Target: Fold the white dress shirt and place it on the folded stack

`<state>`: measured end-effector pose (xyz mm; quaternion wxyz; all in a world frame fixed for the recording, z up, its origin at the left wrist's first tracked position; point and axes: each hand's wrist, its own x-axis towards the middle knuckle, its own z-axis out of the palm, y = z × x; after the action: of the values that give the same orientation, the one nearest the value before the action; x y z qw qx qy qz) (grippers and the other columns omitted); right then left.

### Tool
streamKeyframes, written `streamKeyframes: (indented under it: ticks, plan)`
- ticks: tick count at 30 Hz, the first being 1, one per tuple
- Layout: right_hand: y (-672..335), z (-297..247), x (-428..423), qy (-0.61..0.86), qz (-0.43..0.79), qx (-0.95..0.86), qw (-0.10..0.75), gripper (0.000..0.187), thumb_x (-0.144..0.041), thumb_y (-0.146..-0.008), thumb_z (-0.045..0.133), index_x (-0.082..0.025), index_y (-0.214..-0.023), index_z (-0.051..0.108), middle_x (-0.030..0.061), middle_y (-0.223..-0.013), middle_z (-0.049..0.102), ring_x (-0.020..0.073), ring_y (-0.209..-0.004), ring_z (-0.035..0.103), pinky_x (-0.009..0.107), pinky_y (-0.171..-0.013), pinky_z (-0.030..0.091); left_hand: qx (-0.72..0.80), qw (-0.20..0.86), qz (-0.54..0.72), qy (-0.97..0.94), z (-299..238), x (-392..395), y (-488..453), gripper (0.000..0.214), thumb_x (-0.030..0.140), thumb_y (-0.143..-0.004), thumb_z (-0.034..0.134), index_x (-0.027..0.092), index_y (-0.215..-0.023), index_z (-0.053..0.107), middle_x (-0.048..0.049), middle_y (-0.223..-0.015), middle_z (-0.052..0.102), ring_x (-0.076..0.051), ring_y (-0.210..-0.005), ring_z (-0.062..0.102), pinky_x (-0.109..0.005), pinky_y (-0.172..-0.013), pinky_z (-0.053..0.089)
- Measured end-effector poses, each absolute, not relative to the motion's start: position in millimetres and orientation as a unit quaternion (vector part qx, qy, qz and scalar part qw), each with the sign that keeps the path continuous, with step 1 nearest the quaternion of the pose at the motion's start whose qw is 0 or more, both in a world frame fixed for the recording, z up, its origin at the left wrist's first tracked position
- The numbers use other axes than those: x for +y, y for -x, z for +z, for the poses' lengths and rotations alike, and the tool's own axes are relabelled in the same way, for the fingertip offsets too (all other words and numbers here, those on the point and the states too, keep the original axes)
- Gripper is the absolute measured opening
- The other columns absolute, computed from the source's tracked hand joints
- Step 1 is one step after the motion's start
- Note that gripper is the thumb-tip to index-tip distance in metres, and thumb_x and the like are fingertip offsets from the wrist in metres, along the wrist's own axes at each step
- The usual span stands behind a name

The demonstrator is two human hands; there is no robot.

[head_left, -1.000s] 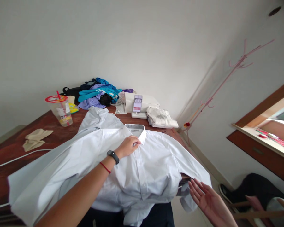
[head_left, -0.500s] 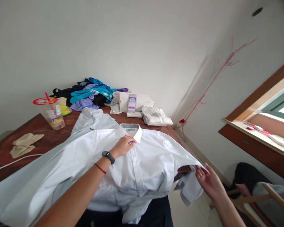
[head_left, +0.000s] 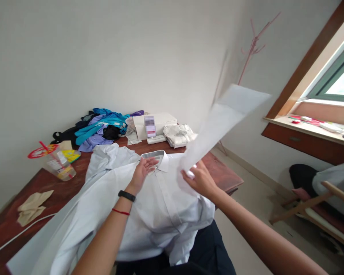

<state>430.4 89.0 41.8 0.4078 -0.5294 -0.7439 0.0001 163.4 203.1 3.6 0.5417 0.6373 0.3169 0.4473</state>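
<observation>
A white button-up shirt (head_left: 153,194) lies front up across the table, its grey-lined collar (head_left: 164,163) toward the wall. Just left of the collar, my left hand (head_left: 143,170) has its fingers loosely apart and grips nothing; whether it touches the cloth I cannot tell. My right hand (head_left: 199,178) is closed around one sleeve (head_left: 215,130) of the shirt, over the chest on the right. From that grip the sleeve stretches up to the right in mid-air, its cuff end blurred. The shirt's lower part hangs over the front table edge against dark trousers.
On the brown table (head_left: 222,173) stand a plastic cup with a straw (head_left: 60,166) and a white box (head_left: 160,122). A heap of clothes (head_left: 100,128), a folded white bundle (head_left: 179,135) and a beige cloth (head_left: 33,208) lie there too. A wooden chair (head_left: 312,198) stands right.
My right hand has moved left from beyond the table edge to over the shirt's chest, swinging the sleeve upward. My left hand has loosened its fingers and shifted slightly left.
</observation>
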Motion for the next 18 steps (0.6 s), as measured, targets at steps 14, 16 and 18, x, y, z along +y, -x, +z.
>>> streamKeyframes:
  ticks: [14, 16, 18]
  plan:
    - [-415, -15, 73, 0.537, 0.117, -0.807, 0.216, 0.06, -0.024, -0.085, 0.064, -0.013, -0.143, 0.052, 0.0184, -0.157, 0.042, 0.0336, -0.15, 0.031, 0.053, -0.122, 0.029, 0.231, 0.743, 0.519, -0.354, -25, 220, -126, 0.056, 0.055, -0.088, 0.048, 0.03, -0.139, 0.046, -0.0059, -0.157, 0.044, -0.03, -0.147, 0.037, -0.058, -0.119, 0.031]
    - [-404, -8, 60, 0.514, 0.088, -0.819, 0.239, 0.054, -0.028, -0.091, 0.061, -0.015, -0.143, 0.053, 0.0182, -0.157, 0.041, 0.0343, -0.151, 0.027, 0.057, -0.122, 0.027, 0.253, 0.734, 0.516, -0.361, -23, 216, -123, 0.058, 0.052, -0.087, 0.048, 0.032, -0.141, 0.042, -0.0043, -0.159, 0.041, -0.029, -0.147, 0.037, -0.058, -0.118, 0.032]
    - [-387, 1, 42, 0.456, 0.075, -0.844, 0.272, 0.043, -0.027, -0.097, 0.054, -0.017, -0.138, 0.057, 0.0156, -0.152, 0.049, 0.0299, -0.151, 0.03, 0.053, -0.122, 0.028, 0.294, 0.727, 0.5, -0.368, -20, 213, -122, 0.061, 0.054, -0.087, 0.044, 0.035, -0.145, 0.037, -0.0013, -0.162, 0.036, -0.027, -0.148, 0.036, -0.055, -0.117, 0.035]
